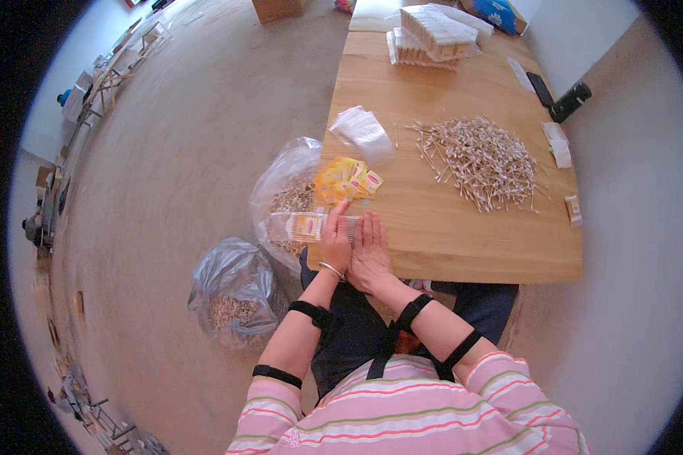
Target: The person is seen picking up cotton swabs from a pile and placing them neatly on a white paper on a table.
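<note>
1. While the clear packet (285,226) of cotton swabs lies across the left edge of the tabletop (455,246), near its close corner, the end with the yellow label (306,227) appears to jut out over a large plastic bag (291,168) of loose swabs.
2. Right hand (370,258): laid flat over the inner end of the packet, fingers (368,230) extended and set close together; nothing is seen gripped.
3. Left hand (336,244): set across the packet's middle, forefinger stretched forward. Thumb hidden, so whether the packet is pinched or only pressed cannot be told.
4. Light, even pressure is judged best; thin sticks could be rolled or bent if one spot were pushed hard.
5. Swabs are best held parallel, ends level, under the flat right palm and fingers.
6. Overhanging end is best steadied by the left hand; if released early, the packet might be tipped into the bag.
7. Yellow cards (347,180) lie just ahead of the left forefinger; a sweeping motion should be avoided. Clear bags (364,132) lie beyond them, apart from the hands.
</note>
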A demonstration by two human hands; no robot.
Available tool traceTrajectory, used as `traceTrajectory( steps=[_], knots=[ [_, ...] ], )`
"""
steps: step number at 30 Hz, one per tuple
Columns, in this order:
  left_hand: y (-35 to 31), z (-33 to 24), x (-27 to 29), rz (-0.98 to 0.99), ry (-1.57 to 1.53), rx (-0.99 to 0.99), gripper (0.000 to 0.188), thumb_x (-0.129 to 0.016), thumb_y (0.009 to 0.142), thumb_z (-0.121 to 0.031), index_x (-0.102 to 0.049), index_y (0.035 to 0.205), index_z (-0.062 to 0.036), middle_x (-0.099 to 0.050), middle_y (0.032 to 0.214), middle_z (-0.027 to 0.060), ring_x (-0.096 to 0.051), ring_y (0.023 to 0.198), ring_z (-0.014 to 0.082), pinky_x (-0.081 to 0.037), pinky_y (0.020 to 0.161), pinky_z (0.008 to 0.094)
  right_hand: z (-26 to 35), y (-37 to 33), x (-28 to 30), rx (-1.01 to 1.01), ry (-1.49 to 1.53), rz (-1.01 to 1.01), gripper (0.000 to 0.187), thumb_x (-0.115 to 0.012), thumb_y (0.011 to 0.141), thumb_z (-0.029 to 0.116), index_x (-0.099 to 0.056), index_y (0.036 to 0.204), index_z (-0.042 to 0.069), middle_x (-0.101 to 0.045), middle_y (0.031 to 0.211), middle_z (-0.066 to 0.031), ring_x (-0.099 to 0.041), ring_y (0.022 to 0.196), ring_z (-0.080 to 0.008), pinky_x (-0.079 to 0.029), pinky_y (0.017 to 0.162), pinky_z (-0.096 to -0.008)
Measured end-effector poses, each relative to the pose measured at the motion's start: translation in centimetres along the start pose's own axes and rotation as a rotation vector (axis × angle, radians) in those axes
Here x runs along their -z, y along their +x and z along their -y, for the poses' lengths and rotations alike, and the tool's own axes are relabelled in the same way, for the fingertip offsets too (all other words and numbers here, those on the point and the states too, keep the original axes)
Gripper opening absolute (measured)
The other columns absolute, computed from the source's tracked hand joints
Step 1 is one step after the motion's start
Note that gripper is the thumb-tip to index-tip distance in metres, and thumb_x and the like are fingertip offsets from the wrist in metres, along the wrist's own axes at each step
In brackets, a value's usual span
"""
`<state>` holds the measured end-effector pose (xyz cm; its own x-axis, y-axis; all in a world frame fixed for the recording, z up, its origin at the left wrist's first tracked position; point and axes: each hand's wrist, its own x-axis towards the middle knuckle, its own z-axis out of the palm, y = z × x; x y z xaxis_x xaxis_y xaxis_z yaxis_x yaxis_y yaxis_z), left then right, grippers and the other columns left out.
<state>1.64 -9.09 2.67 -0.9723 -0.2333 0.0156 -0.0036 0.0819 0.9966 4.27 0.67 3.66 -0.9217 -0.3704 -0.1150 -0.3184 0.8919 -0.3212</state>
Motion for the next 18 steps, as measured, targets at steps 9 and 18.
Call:
traceTrajectory(
  steps=[9, 18],
  knots=[
    [0.8, -0.5, 4.4, -0.035, 0.567, -0.245, 0.039, -0.042, 0.092, -0.013, -0.045, 0.129, -0.0012, -0.046, 0.133, 0.0178, -0.04, 0.126, 0.0332, -0.028, 0.106, 0.0379, 0.5, -0.1, -1.0, -0.007, 0.05, -0.126, 0.085, -0.049, 0.085, 0.042, -0.009, 0.14, -0.01, -0.005, 0.147, -0.027, 0.001, 0.139, -0.0395, -0.001, 0.112, -0.0479],
    [2.9, 3.3, 10.6, -0.312, 0.974, -0.235, 0.05, -0.051, 0.089, -0.029, -0.043, 0.127, 0.0022, -0.048, 0.126, 0.0225, -0.043, 0.12, 0.0361, -0.031, 0.103, 0.042, 2.1, 0.8, -0.7, 0.014, 0.064, -0.139, 0.086, -0.05, 0.085, 0.044, -0.011, 0.138, -0.011, -0.007, 0.147, -0.0273, -0.002, 0.139, -0.0386, -0.002, 0.113, -0.0461]
  ],
)
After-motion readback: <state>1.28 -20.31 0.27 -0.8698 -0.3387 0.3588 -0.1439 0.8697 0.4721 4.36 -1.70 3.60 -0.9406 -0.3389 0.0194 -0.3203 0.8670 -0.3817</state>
